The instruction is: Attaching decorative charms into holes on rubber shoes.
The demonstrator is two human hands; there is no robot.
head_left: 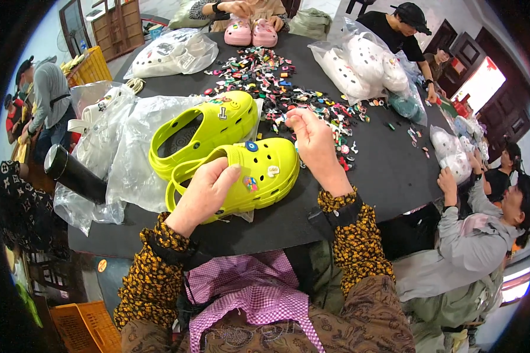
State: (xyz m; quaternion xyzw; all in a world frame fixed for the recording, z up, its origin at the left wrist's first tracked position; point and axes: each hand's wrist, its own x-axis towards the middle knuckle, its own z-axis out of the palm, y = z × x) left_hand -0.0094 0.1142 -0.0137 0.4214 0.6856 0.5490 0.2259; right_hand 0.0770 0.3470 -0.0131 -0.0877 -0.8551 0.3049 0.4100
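My left hand [205,191] grips a lime-green clog [268,176] at its heel opening, thumb on top and fingers inside. A round blue charm, a small white charm [273,171] and a colourful figure charm [250,184] sit on its upper. Just behind lies a second lime-green clog [197,126], with a yellow smiley and a letter-shaped charm among its charms. My right hand [312,141] is raised beside the near clog's toe, its fingertips pinched together. What they hold, if anything, is too small to make out.
A pile of loose colourful charms [312,100] spreads over the dark table [388,182]. Clear bags of white clogs [359,67] stand around it. At left lie plastic bags and a black cylinder [76,173]. Co-workers sit around the table; one handles pink clogs [238,33].
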